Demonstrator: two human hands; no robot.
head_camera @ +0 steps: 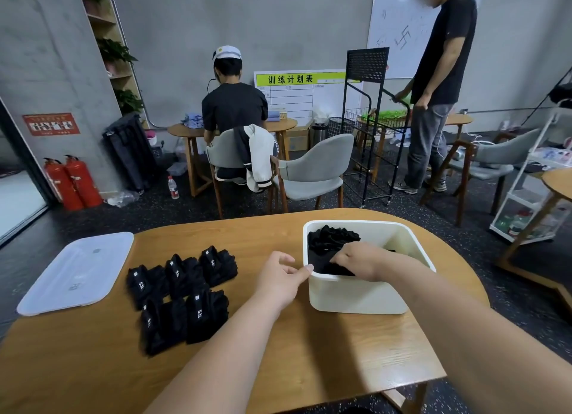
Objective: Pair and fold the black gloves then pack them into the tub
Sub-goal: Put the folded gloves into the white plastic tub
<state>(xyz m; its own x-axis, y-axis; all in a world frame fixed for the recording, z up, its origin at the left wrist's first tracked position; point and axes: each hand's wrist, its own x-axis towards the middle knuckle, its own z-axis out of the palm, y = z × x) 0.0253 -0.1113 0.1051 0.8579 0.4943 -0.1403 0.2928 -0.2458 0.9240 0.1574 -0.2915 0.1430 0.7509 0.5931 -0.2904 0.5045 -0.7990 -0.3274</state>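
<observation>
We see the right hand (pixel 359 260) reaching down into the white tub (pixel 356 296) from its near side. Its fingers are bent onto a folded pair (pixel 320 258) of black gloves that lies against the tub's near-left wall. Whether the fingers pinch the cloth or only press on it, we cannot tell.

The left hand (pixel 280 277) sits just outside the tub's near-left corner. Its fingers are loosely curled with nothing in them, and the thumb tip touches the rim there.

Behind the folded pair, in the tub's far-left corner, lies a bunched heap of gloves (pixel 332 235). The right half of the tub shows mostly bare white wall.

The tub stands on the right part of the wooden table (pixel 93 367). To its left, well apart from it, five folded bundles (pixel 182 289) of black gloves lie in two rows, three behind and two in front, each showing a small white label. Farther left, at the table's edge, the pale lid (pixel 77 274) lies flat.
</observation>
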